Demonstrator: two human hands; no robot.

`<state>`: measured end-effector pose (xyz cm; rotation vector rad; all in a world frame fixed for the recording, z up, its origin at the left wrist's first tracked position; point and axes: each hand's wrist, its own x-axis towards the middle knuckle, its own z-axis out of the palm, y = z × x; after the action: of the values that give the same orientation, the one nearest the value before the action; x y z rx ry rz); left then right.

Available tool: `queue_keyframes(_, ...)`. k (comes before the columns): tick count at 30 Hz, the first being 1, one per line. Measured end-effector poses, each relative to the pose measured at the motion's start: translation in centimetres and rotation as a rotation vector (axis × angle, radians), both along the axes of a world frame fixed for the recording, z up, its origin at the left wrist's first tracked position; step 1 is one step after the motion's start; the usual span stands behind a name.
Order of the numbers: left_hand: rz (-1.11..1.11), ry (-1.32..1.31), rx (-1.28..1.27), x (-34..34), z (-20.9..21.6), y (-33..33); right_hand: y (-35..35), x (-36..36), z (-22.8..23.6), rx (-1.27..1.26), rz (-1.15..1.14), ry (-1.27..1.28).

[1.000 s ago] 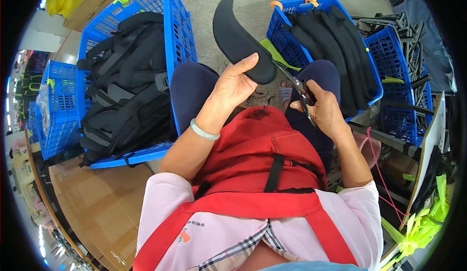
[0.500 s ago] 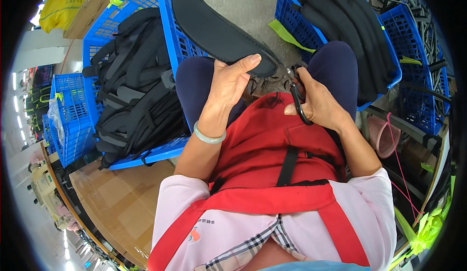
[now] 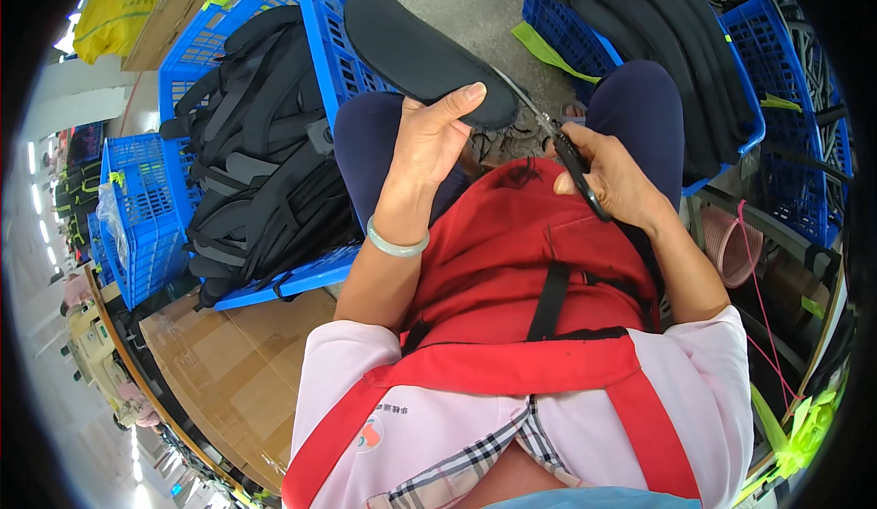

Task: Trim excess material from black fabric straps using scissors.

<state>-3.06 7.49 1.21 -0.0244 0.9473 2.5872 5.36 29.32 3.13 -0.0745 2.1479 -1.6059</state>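
Observation:
My left hand [image 3: 434,132] is closed on the rounded near end of a curved black padded strap [image 3: 420,47], thumb on top. The strap arcs up and to the left, over the rim of a blue crate. In my right hand [image 3: 610,173] is a pair of black-handled scissors [image 3: 574,164]. Their metal blades point up and left, lying along the strap's right edge near its tip. Dark scraps hang or lie just below that tip, above my red apron [image 3: 512,281].
A blue crate [image 3: 320,43] heaped with black straps [image 3: 265,134] stands left of my knees. Another blue crate [image 3: 585,47] at right holds black padded pieces [image 3: 676,61], with a further crate beyond. A cardboard box [image 3: 247,372] lies lower left; a pink basket [image 3: 728,249] sits at right.
The scissors have turned so their blades show longer along the strap's edge, and the handles look closer together. The strap's far end has swung slightly right. My left hand keeps its hold.

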Motion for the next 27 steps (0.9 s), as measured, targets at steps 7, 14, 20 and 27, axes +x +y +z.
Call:
queue_keyframes(7,-0.059,0.095,-0.101,0.2,-0.3,-0.5,0.9,0.1,0.9,0.157,0.045,0.136)
queue_keyframes(14,-0.099,0.120,-0.176,0.8,-0.1,0.1,0.3,-0.2,1.8,0.322,0.032,0.092)
queue_keyframes(20,-0.078,0.073,-0.162,0.9,-0.3,-0.2,-0.2,-0.2,2.5,0.257,0.086,0.177)
queue_keyframes(27,-0.075,0.084,-0.141,0.7,-0.5,-0.2,-0.5,-0.4,1.4,0.308,0.075,0.085)
